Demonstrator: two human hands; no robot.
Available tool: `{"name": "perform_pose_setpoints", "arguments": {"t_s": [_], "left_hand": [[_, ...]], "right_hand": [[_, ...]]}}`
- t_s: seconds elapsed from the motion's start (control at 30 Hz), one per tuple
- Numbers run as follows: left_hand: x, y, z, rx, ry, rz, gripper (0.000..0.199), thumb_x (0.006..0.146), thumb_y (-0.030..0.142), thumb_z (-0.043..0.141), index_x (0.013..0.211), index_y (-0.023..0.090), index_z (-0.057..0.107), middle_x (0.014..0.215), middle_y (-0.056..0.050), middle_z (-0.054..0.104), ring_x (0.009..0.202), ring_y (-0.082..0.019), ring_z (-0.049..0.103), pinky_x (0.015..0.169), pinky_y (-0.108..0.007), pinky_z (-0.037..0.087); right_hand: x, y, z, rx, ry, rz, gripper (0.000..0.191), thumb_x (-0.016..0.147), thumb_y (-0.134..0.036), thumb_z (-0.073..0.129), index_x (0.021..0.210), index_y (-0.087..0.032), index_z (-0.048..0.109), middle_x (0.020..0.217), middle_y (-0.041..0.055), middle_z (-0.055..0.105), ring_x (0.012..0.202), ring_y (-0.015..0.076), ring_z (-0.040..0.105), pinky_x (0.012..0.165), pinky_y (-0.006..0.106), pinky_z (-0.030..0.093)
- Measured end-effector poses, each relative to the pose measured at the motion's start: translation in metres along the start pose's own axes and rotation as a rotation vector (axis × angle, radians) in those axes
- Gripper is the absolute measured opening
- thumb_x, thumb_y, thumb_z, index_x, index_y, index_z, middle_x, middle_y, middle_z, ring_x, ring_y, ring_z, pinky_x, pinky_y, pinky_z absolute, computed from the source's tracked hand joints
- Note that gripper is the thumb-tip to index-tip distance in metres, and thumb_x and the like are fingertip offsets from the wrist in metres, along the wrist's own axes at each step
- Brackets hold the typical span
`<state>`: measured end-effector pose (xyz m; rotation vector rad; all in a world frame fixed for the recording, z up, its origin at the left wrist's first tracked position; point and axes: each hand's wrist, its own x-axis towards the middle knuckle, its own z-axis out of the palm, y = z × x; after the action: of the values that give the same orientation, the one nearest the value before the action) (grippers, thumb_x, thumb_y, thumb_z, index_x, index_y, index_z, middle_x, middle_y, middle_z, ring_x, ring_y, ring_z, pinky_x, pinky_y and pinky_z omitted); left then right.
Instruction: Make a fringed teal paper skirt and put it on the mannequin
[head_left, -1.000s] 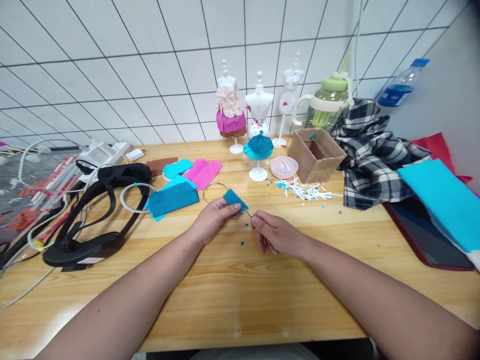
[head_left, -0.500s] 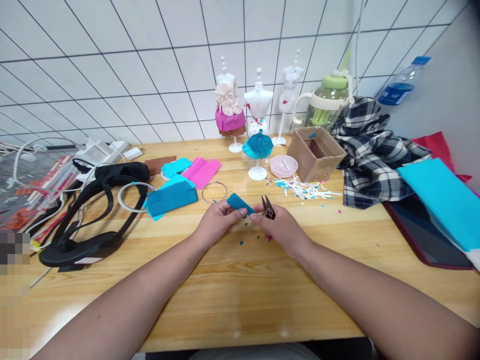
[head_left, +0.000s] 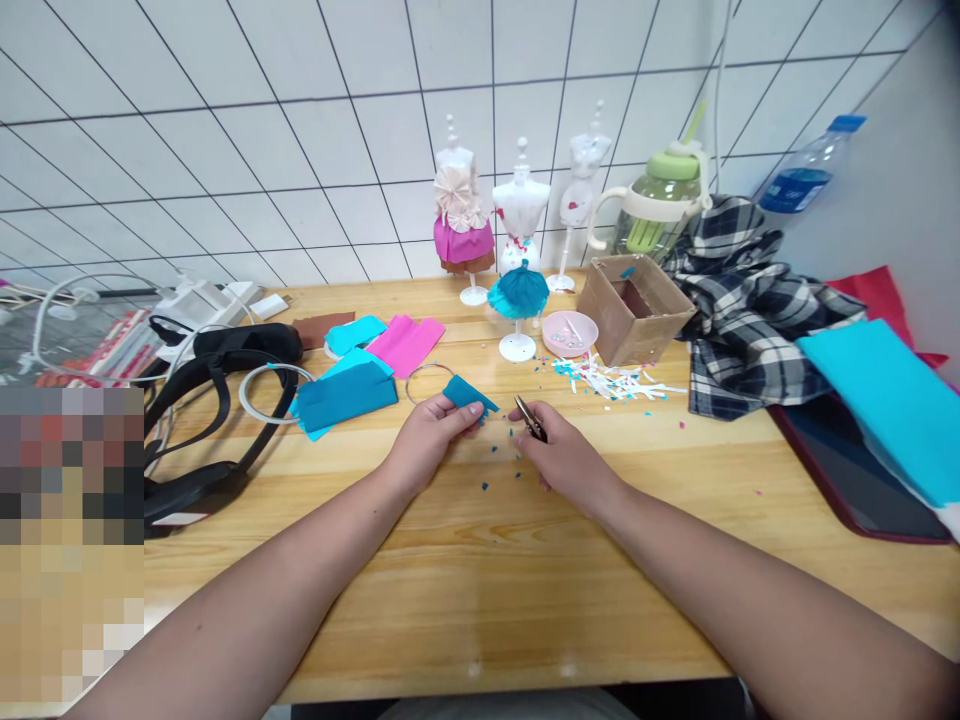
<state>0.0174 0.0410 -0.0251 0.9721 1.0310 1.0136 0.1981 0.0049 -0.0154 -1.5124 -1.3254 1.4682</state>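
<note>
A small folded piece of dark teal crepe paper [head_left: 465,394] is pinched between the thumb and fingers of my left hand [head_left: 433,437]. Just to its right, my right hand [head_left: 564,450] is closed around dark thread snips [head_left: 531,418], whose blades point up and left toward the paper without touching it. Tiny teal scraps [head_left: 485,486] lie on the wooden table below both hands. Behind them, a small white dress form [head_left: 521,205] wears a teal paper skirt [head_left: 523,290].
Teal paper sheets [head_left: 349,398], pink paper [head_left: 409,344] and a black headset strap [head_left: 217,480] lie left. Beyond my right hand are white paper strips [head_left: 611,380], a pink dish [head_left: 559,347] and a cardboard box [head_left: 637,330]. A plaid cloth [head_left: 731,300] lies farther right.
My hands have moved apart. My right fingers have let go of the teal paper's end, and the snips have turned to point more leftward, their blades closer together.
</note>
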Motion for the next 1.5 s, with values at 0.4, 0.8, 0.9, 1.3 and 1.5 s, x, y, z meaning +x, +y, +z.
{"name": "perform_pose_setpoints", "arguments": {"t_s": [0.4, 0.8, 0.9, 1.3, 1.5], "left_hand": [[-0.001, 0.004, 0.001, -0.038, -0.020, -0.056, 0.024, 0.066, 0.032, 0.082, 0.075, 0.015, 0.070, 0.071, -0.001, 0.066, 0.067, -0.012, 0.056, 0.070, -0.025, 0.042], [-0.003, 0.006, 0.003, 0.016, -0.118, -0.055, 0.021, 0.070, 0.033, 0.079, 0.075, 0.015, 0.069, 0.074, -0.001, 0.067, 0.069, -0.013, 0.056, 0.070, -0.026, 0.042], [-0.003, 0.005, 0.002, 0.016, -0.109, -0.054, 0.020, 0.070, 0.032, 0.079, 0.075, 0.015, 0.069, 0.074, -0.001, 0.067, 0.070, -0.013, 0.056, 0.071, -0.025, 0.042], [-0.001, 0.005, 0.001, 0.018, -0.107, -0.049, 0.020, 0.069, 0.032, 0.079, 0.073, 0.015, 0.069, 0.072, -0.001, 0.067, 0.067, -0.013, 0.055, 0.070, -0.026, 0.041], [0.003, 0.002, -0.003, -0.040, -0.066, -0.058, 0.019, 0.067, 0.029, 0.081, 0.075, 0.016, 0.070, 0.072, 0.000, 0.067, 0.067, -0.012, 0.056, 0.069, -0.025, 0.042]], "right_hand": [[-0.007, 0.007, 0.017, 0.012, -0.339, -0.084, 0.016, 0.099, -0.040, 0.037, 0.099, -0.024, 0.037, 0.071, -0.0042, 0.063, 0.047, 0.0094, 0.059, 0.044, 0.019, 0.044], [-0.007, 0.002, 0.015, 0.018, -0.321, -0.077, 0.011, 0.100, -0.036, 0.034, 0.099, -0.025, 0.036, 0.079, -0.0038, 0.065, 0.044, 0.0081, 0.057, 0.043, 0.019, 0.043], [-0.006, 0.002, 0.016, 0.026, -0.327, -0.081, 0.010, 0.100, -0.035, 0.035, 0.098, -0.026, 0.036, 0.081, -0.0036, 0.066, 0.044, 0.0082, 0.057, 0.042, 0.019, 0.042], [-0.008, 0.001, 0.013, -0.004, -0.348, -0.092, 0.012, 0.099, -0.036, 0.035, 0.097, -0.025, 0.036, 0.076, -0.0045, 0.064, 0.041, 0.0084, 0.054, 0.042, 0.020, 0.041], [-0.006, 0.004, 0.001, -0.195, -0.230, -0.173, 0.030, 0.099, -0.048, 0.032, 0.096, -0.023, 0.048, 0.061, -0.0062, 0.052, 0.048, 0.0104, 0.048, 0.050, 0.023, 0.037]]}}
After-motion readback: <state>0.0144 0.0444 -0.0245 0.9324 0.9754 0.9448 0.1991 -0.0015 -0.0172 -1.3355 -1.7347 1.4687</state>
